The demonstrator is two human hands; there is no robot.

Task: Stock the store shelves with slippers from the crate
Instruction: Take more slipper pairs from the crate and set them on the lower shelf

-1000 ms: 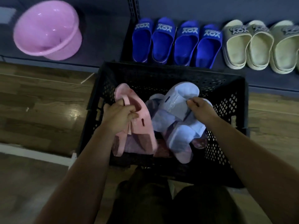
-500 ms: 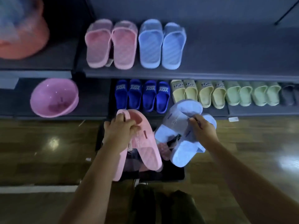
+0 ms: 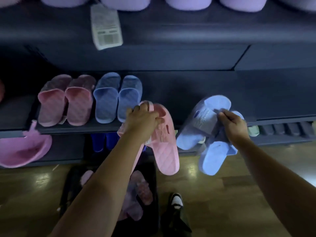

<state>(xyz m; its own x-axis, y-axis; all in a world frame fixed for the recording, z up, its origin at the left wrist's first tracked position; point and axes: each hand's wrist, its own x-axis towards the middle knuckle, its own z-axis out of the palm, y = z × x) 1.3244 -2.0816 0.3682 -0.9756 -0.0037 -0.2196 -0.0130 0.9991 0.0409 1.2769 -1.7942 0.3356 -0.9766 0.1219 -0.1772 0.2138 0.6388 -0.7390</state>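
Crate (image 3: 68, 194) on floor at the feet, pink slippers still inside. Above it, left hand (image 3: 142, 119) clenched on pink pair (image 3: 165, 142), right hand (image 3: 235, 124) pinching straps of blue pair (image 3: 207, 134), both pairs hanging heel-down just before the middle shelf (image 3: 196, 93). Risk: the lower blue slipper looks loosely caught and may slip free; setting down could nudge the shelved blue pair (image 3: 118, 98).

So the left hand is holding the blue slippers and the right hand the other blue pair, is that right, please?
Not quite: in the head view the left hand holds the pink slippers, not blue ones. The right hand does hold the blue slippers.
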